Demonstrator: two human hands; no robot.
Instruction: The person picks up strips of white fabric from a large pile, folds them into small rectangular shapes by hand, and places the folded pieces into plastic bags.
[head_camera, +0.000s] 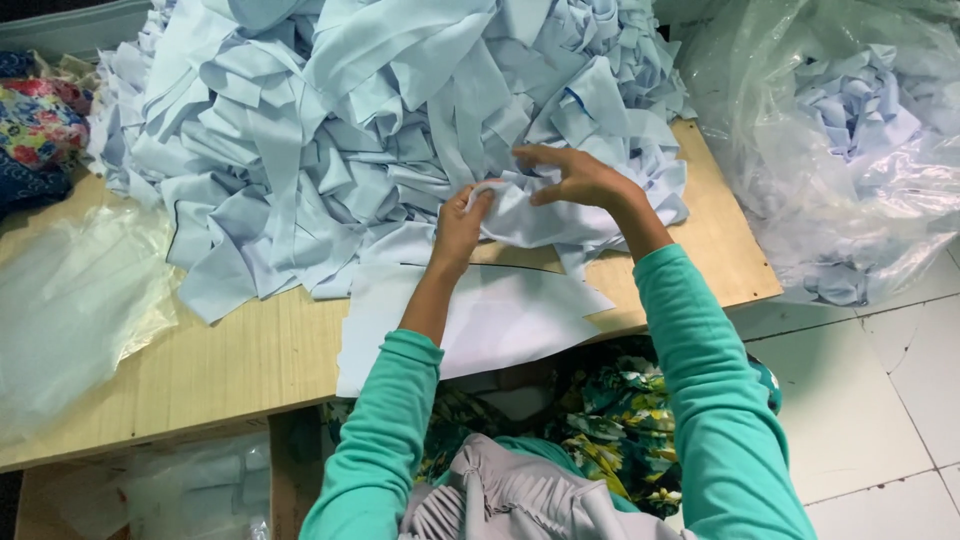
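I see my left hand (462, 222) and my right hand (575, 178) both closed on one pale blue cloth piece (520, 215), at the edge of the big heap of pale blue cloth strips (380, 110) on the wooden table (230, 350).

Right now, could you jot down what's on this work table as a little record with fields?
Surface: wooden table
Main heap: pile of light blue fabric pieces, covering the far half of the table
Left hand: gripping one light blue piece at the pile's near edge
Right hand: fingers pinching the same piece from above
Under the hands: white sheet overhanging the near edge
At the right: clear plastic bag holding more blue pieces
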